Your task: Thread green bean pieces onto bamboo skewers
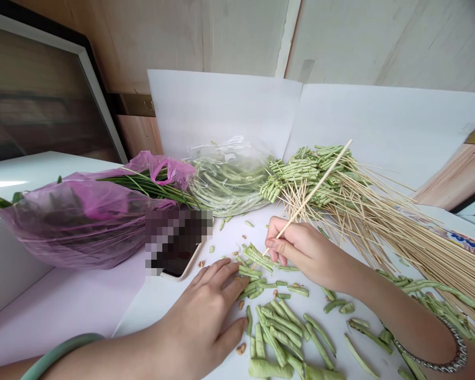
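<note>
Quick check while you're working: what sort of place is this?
Probably a food-prep spot, perhaps a home kitchen or small snack stall: cut long beans lie on a white-covered counter, bamboo skewers are piled beside them, and a pink plastic bag of greens sits nearby.

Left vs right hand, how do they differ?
The left hand lies palm-down, fingers spread, beside cut bean pieces; the right hand is raised, pinching a bamboo skewer. The left arm wears a green bangle, the right a silver bracelet. Both hands are bare.
</note>
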`<act>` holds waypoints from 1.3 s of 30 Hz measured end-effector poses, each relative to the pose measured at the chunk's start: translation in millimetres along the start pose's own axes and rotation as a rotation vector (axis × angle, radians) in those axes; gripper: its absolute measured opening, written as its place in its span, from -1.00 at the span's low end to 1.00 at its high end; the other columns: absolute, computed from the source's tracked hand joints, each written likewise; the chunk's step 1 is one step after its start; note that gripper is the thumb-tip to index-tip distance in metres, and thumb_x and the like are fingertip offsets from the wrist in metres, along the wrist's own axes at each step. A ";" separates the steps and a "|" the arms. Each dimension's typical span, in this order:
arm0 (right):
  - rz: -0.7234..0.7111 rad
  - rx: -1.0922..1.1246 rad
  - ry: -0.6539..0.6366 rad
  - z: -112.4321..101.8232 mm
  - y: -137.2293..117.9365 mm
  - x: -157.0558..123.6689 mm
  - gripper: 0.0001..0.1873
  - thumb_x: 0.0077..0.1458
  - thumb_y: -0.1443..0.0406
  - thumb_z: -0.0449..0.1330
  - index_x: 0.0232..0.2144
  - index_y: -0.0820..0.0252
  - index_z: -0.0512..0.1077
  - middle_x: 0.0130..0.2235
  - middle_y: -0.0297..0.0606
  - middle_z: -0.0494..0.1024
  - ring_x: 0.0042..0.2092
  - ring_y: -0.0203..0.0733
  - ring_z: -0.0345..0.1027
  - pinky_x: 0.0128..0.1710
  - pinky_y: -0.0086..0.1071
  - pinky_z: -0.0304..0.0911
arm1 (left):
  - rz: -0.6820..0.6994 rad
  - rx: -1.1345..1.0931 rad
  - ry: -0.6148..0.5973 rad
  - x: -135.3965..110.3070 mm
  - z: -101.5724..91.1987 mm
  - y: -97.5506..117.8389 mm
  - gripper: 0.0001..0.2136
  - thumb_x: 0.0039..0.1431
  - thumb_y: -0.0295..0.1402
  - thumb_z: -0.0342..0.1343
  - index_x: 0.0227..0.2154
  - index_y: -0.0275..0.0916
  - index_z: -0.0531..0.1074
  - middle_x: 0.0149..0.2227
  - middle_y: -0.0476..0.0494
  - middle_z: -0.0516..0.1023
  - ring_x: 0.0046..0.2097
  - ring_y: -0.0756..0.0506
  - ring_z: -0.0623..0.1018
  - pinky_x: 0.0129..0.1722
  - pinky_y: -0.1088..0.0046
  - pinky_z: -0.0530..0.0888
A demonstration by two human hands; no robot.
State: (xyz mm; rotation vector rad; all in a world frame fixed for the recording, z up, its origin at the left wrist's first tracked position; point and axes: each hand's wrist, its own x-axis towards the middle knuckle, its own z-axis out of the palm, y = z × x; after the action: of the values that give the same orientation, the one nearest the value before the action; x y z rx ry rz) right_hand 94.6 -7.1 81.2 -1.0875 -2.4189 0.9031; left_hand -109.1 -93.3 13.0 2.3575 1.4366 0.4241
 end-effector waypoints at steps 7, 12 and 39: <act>-0.002 0.003 -0.011 4.9 3.9 0.8 -0.77 0.28 0.25 -0.05 -0.45 0.11 0.18 -0.47 -0.40 0.45 -0.48 -0.31 0.29 -0.47 -0.44 0.15 | -0.002 0.005 -0.004 1.6 -0.1 -1.2 -0.55 0.12 -0.31 0.10 0.12 -0.11 0.33 0.22 -0.20 0.27 0.26 -0.29 0.23 0.22 0.00 0.27; -0.024 -0.016 -0.006 6.7 1.8 3.7 -0.77 0.25 0.34 -0.03 -0.48 0.12 0.17 -0.51 -0.40 0.41 -0.49 -0.32 0.27 -0.45 -0.44 0.14 | 0.019 0.019 0.021 0.4 1.2 -1.7 -0.55 0.13 -0.33 0.09 0.12 -0.12 0.33 0.22 -0.21 0.28 0.24 -0.30 0.25 0.20 -0.02 0.28; 0.020 0.181 0.184 -2.6 12.9 9.4 -0.75 0.21 0.22 0.02 -0.51 0.15 0.24 -0.52 -0.36 0.44 -0.51 -0.33 0.27 -0.46 -0.43 0.21 | 0.021 0.017 0.018 -1.9 3.2 -2.4 -0.49 0.11 -0.32 0.11 0.16 -0.07 0.26 0.25 -0.24 0.21 0.26 -0.34 0.20 0.19 -0.05 0.27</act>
State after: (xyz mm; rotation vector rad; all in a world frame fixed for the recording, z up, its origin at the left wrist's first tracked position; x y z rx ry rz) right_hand 96.9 7.6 74.9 -1.0793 -2.1369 0.9623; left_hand -110.4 -94.4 9.0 2.3901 1.4304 0.4407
